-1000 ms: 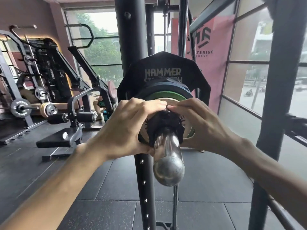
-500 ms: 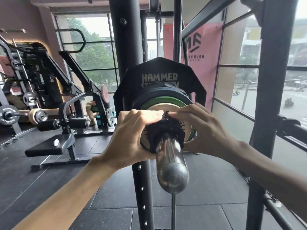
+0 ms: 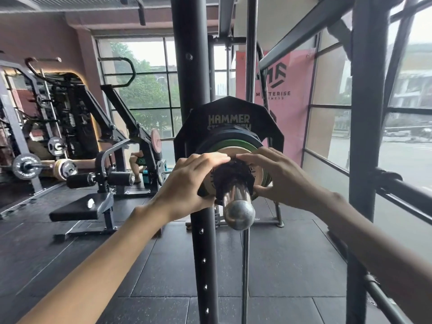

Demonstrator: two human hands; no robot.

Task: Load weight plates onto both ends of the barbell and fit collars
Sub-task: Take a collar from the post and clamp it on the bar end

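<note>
Your left hand [image 3: 187,181] and right hand [image 3: 278,176] both wrap the black collar [image 3: 232,177] on the barbell sleeve [image 3: 236,202], one from each side. The fingers curl over the top of the collar so the fingertips almost meet above it, while your thumbs sit beneath, pinching it between them. The collar sits on the chrome sleeve just beside the outermost plate, though you cannot tell whether it presses flush against it. The rounded end of the sleeve pokes out toward you, past the collar. Behind the collar the plates stack in order: a tan plate [image 3: 236,152], then a green plate [image 3: 233,144], a dark plate, and at the back a large black Hammer Strength plate [image 3: 228,113]. The bar rests at the black rack upright [image 3: 189,90], which stands just left of the plates. Black rubber floor [image 3: 280,265] lies below.
</note>
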